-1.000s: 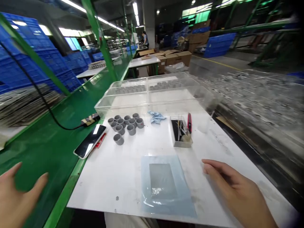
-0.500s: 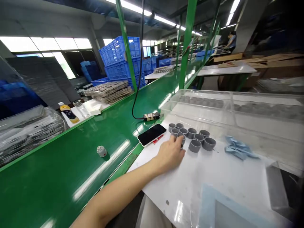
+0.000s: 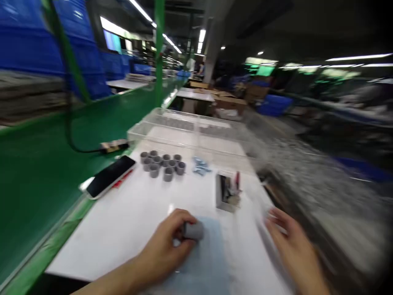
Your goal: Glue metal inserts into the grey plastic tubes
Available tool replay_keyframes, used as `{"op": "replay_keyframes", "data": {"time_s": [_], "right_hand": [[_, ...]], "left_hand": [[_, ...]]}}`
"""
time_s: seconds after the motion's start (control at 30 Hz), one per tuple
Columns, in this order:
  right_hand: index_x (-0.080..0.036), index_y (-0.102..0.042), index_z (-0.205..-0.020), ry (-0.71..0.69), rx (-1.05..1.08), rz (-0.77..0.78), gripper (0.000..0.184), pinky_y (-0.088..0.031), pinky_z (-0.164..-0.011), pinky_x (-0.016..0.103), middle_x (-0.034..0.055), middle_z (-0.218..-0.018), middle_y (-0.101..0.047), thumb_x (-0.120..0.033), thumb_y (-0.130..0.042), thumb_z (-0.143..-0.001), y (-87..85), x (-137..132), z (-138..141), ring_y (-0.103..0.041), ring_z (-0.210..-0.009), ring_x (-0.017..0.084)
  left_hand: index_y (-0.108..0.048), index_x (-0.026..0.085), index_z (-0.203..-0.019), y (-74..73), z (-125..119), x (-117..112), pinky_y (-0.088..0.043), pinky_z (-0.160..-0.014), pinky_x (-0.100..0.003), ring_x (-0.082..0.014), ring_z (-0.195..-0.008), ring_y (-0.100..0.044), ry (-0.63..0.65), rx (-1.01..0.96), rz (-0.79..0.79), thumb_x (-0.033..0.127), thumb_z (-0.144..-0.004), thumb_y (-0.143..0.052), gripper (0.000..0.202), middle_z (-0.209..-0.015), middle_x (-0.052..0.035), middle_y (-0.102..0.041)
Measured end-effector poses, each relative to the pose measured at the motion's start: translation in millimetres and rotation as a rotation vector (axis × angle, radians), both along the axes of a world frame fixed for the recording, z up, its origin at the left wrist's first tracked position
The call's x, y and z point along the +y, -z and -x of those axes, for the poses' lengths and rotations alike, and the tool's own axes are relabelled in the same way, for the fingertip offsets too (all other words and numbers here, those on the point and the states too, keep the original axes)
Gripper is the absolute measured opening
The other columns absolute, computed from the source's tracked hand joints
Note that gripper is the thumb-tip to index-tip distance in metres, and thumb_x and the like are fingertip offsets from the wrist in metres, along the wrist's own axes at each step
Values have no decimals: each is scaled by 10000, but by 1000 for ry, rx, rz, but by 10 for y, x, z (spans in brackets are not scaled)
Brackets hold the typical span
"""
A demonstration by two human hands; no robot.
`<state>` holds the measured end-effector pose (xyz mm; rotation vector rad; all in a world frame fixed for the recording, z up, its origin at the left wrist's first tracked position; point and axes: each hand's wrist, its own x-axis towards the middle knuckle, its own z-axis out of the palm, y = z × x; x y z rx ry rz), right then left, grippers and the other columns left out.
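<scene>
My left hand (image 3: 167, 246) is closed around a short grey cylinder (image 3: 194, 230), holding it on its side above a pale blue sheet (image 3: 211, 254) on the white table. At the table's right edge is my right hand (image 3: 290, 241), smeared by motion. Its thumb and forefinger curve towards each other, and whether anything is between them I cannot make out. Farther back stands a group of several grey rings (image 3: 168, 174), open at the top. A crumpled light blue cloth (image 3: 201, 166) lies to their right.
A small open box (image 3: 219, 192) holds tools, one with a red handle. Clear plastic trays (image 3: 172, 139) stand behind the rings. To the left, a phone (image 3: 110, 177) lies by the green conveyor belt (image 3: 39, 172), and a black cable (image 3: 69, 127) hangs down to a taped connector.
My left hand has come back from the group of rings with one grey cylinder in it. My right hand has come into view. The view has swung right.
</scene>
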<state>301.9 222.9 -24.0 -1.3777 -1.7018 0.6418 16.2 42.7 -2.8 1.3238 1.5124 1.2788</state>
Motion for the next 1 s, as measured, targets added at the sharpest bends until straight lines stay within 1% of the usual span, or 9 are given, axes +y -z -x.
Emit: {"op": "replay_keyframes", "data": {"time_s": [0.1, 0.2, 0.37, 0.47, 0.6, 0.73, 0.8, 0.9, 1.0], "right_hand": [[-183, -536, -1429, 42, -28, 2, 745, -561, -1001, 493, 194, -1489, -561, -570, -707, -815, 1, 226, -13, -610, -1300, 356], [-190, -477, -1497, 25, -42, 7, 792, -535, -1062, 492, 198, -1565, -499, -503, -740, -818, 52, 428, 179, -546, -1391, 350], [-175, -612, -1358, -5, 30, 48, 487, -483, -1102, 576, 139, -1411, -639, -397, -724, -940, 24, 747, 439, -623, -1289, 315], [-156, -668, -1265, -34, 126, 63, 391, -517, -1071, 522, 121, -1271, -731, -413, -682, -971, -66, 722, 436, -688, -1195, 281], [-210, -599, -1415, -54, 242, 82, 517, -606, -884, 409, 122, -1249, -765, -494, -613, -984, -248, 76, 315, -759, -1035, 255], [-263, -705, -1328, -11, 260, 117, 485, -593, -660, 325, 73, -1001, -830, -435, -782, -881, -351, -861, 230, -732, -726, 201], [-278, -772, -1192, 66, 316, 106, 380, -576, -620, 296, 48, -931, -825, -400, -831, -837, -323, -1191, 251, -705, -683, 185], [-272, -799, -978, 83, 456, 19, 174, -555, -603, 266, 25, -896, -787, -358, -838, -832, -214, -1422, 339, -684, -698, 172], [-272, -780, -974, -31, 594, 15, 99, -483, -529, 256, 5, -812, -735, -348, -727, -940, -102, -1467, 434, -591, -588, 132]], "left_hand": [[-617, 262, -1237, 28, 62, 8, -517, -746, -312, -193, -819, -645, 53, -86, 130, 223, -920, -663, 323, -903, 3, -656], [-626, 270, -1240, 18, 81, 3, -517, -772, -306, -204, -847, -667, 116, -116, 221, 427, -962, -670, 323, -859, 18, -664], [-664, 280, -1243, -6, 81, 5, -535, -823, -298, -207, -912, -674, 155, -137, 252, 506, -947, -683, 372, -981, -6, -719], [-675, 285, -1249, 10, 90, -4, -540, -860, -307, -209, -943, -665, 135, -134, 257, 523, -932, -698, 397, -1065, -21, -721], [-661, 293, -1312, -2, 101, -57, -547, -896, -322, -235, -1020, -682, 96, -153, 294, 558, -929, -688, 466, -1118, -41, -742], [-709, 341, -1270, -56, 129, -110, -557, -860, -267, -208, -974, -712, 79, -189, 312, 577, -942, -665, 406, -1081, -15, -768], [-745, 364, -1222, -53, 151, -122, -572, -835, -242, -191, -934, -726, 77, -213, 305, 555, -936, -689, 348, -1066, -4, -777], [-790, 384, -1152, 2, 177, -124, -572, -925, -243, -222, -1136, -700, 158, -180, 215, 414, -908, -774, 246, -1254, -14, -742], [-813, 376, -1081, 55, 172, -128, -546, -965, -228, -232, -1262, -646, 227, -103, 131, 290, -887, -807, 212, -1321, -26, -712]]}}
